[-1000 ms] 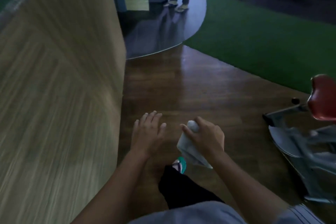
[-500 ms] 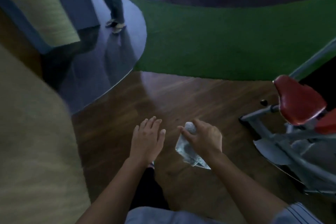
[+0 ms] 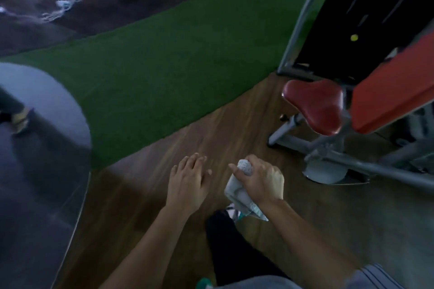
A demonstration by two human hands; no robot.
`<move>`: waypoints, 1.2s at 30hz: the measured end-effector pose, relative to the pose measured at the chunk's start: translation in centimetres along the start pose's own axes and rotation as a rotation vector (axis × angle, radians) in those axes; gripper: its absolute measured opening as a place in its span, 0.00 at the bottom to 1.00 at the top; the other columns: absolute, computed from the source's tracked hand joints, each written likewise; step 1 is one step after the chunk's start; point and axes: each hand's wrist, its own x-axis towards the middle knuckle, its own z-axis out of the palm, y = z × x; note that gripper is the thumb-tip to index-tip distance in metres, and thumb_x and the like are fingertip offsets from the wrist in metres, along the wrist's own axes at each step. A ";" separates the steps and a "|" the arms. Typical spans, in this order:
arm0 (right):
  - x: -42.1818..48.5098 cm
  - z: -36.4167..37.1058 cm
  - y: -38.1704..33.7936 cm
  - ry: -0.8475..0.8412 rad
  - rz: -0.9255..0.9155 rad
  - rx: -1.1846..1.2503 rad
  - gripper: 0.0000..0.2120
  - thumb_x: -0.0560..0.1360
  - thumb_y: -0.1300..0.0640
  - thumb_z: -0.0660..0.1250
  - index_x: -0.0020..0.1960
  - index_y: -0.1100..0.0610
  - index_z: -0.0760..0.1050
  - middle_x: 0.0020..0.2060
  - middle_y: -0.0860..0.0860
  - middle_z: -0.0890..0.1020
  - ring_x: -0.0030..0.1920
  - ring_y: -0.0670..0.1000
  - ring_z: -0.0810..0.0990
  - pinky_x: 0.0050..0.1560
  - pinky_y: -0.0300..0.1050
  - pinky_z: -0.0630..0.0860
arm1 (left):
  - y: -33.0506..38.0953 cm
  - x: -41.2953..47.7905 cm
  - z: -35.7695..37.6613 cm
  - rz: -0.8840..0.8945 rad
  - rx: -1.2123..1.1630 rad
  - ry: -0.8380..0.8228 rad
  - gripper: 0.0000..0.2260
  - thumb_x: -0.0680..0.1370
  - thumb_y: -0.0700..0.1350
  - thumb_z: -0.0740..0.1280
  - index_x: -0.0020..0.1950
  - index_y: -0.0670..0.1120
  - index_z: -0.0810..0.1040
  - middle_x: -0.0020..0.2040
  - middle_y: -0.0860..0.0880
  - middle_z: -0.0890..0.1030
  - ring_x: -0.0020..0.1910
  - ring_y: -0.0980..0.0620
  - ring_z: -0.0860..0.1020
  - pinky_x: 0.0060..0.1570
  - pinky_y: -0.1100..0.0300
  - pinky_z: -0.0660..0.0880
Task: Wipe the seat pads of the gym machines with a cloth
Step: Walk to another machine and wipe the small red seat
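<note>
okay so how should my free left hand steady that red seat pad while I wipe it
Cup the left hand over the red saddle-shaped seat pad's narrow rounded end nearest you, coming from above. It probably suits a grip best, and leaves the wide top clear for the grey cloth.

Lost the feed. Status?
Right hand grips cloth; left hand open, empty. Red seat ahead right, untouched. Bare floor between.

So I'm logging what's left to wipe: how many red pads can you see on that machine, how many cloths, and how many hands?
Red pads: 2, the seat pad and the long pad beside it
Cloths: 1, the cloth in the right hand
Hands: 2, counting the empty left hand
Total: 5
</note>
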 end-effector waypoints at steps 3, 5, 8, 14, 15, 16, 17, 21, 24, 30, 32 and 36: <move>5.8 1.3 2.2 0.032 0.108 -0.023 0.27 0.71 0.29 0.54 0.42 0.51 0.75 0.34 0.49 0.81 0.36 0.53 0.80 0.40 0.46 0.71 | 1.0 8.2 -0.1 0.088 -0.007 -0.042 0.20 0.82 0.54 0.56 0.72 0.50 0.67 0.75 0.49 0.66 0.74 0.47 0.62 0.70 0.49 0.61; 10.0 1.5 3.8 0.038 0.176 -0.047 0.26 0.72 0.28 0.55 0.43 0.50 0.74 0.35 0.48 0.80 0.37 0.52 0.79 0.42 0.47 0.72 | 2.0 13.5 -0.4 0.153 0.001 -0.067 0.20 0.82 0.54 0.55 0.73 0.50 0.67 0.75 0.49 0.66 0.74 0.47 0.62 0.70 0.48 0.61; 15.9 1.3 5.3 0.077 0.255 -0.065 0.24 0.72 0.30 0.58 0.45 0.50 0.75 0.36 0.48 0.81 0.38 0.52 0.79 0.43 0.48 0.72 | 3.6 20.9 -1.1 0.237 -0.005 -0.107 0.20 0.82 0.54 0.55 0.73 0.50 0.66 0.75 0.49 0.65 0.74 0.47 0.61 0.70 0.48 0.61; 25.1 1.4 8.6 0.119 0.409 -0.118 0.24 0.72 0.30 0.59 0.43 0.52 0.75 0.34 0.48 0.81 0.36 0.52 0.80 0.41 0.46 0.71 | 7.3 34.0 -2.2 0.378 0.020 -0.176 0.21 0.81 0.50 0.58 0.74 0.50 0.63 0.76 0.50 0.63 0.75 0.48 0.58 0.71 0.48 0.60; 26.4 1.5 9.3 0.134 0.433 -0.122 0.24 0.72 0.31 0.60 0.42 0.52 0.75 0.33 0.48 0.80 0.35 0.52 0.79 0.40 0.46 0.71 | 8.0 36.0 -2.2 0.407 0.024 -0.195 0.22 0.81 0.50 0.59 0.74 0.50 0.63 0.76 0.50 0.62 0.75 0.48 0.58 0.71 0.47 0.59; 27.8 1.7 10.1 0.142 0.464 -0.127 0.24 0.72 0.31 0.60 0.42 0.52 0.75 0.32 0.48 0.80 0.35 0.52 0.80 0.40 0.46 0.72 | 8.8 38.1 -2.1 0.441 0.028 -0.211 0.22 0.80 0.49 0.60 0.75 0.51 0.62 0.76 0.50 0.62 0.76 0.48 0.58 0.72 0.47 0.59; 29.2 1.8 10.8 0.145 0.501 -0.133 0.25 0.72 0.30 0.58 0.43 0.51 0.75 0.33 0.48 0.81 0.36 0.52 0.80 0.42 0.47 0.73 | 9.6 40.3 -2.0 0.480 0.032 -0.221 0.22 0.80 0.49 0.60 0.75 0.51 0.63 0.76 0.50 0.62 0.76 0.48 0.58 0.72 0.47 0.59; 34.6 2.2 14.2 0.216 0.660 -0.129 0.24 0.71 0.28 0.57 0.44 0.48 0.75 0.36 0.44 0.81 0.39 0.49 0.80 0.46 0.49 0.75 | 13.8 48.8 -1.4 0.636 0.052 -0.240 0.20 0.82 0.52 0.56 0.73 0.49 0.65 0.75 0.49 0.65 0.75 0.48 0.59 0.72 0.48 0.59; 37.3 2.3 16.7 0.258 0.784 -0.116 0.23 0.72 0.29 0.55 0.43 0.47 0.74 0.35 0.44 0.81 0.39 0.48 0.80 0.47 0.48 0.74 | 16.9 53.7 -0.2 0.730 0.077 -0.266 0.20 0.81 0.52 0.57 0.73 0.49 0.67 0.74 0.48 0.66 0.74 0.48 0.61 0.70 0.48 0.61; 40.4 3.3 23.2 0.315 1.018 -0.111 0.21 0.73 0.31 0.57 0.44 0.48 0.74 0.35 0.44 0.80 0.37 0.48 0.79 0.44 0.48 0.75 | 22.4 60.1 4.5 0.857 0.141 -0.375 0.23 0.78 0.48 0.63 0.73 0.46 0.67 0.74 0.45 0.66 0.73 0.45 0.63 0.68 0.46 0.64; 40.8 4.5 26.0 0.323 1.060 -0.149 0.23 0.74 0.31 0.56 0.45 0.50 0.75 0.35 0.45 0.80 0.37 0.49 0.78 0.43 0.47 0.73 | 24.3 61.7 6.9 0.882 0.166 -0.403 0.23 0.79 0.49 0.60 0.74 0.46 0.65 0.75 0.45 0.65 0.73 0.45 0.62 0.69 0.46 0.64; 41.4 7.5 32.3 0.270 1.117 -0.190 0.23 0.75 0.31 0.55 0.47 0.50 0.75 0.37 0.47 0.80 0.39 0.49 0.78 0.43 0.46 0.72 | 27.6 64.2 12.7 0.887 0.186 -0.430 0.25 0.78 0.52 0.54 0.74 0.45 0.64 0.75 0.44 0.64 0.74 0.43 0.61 0.68 0.42 0.66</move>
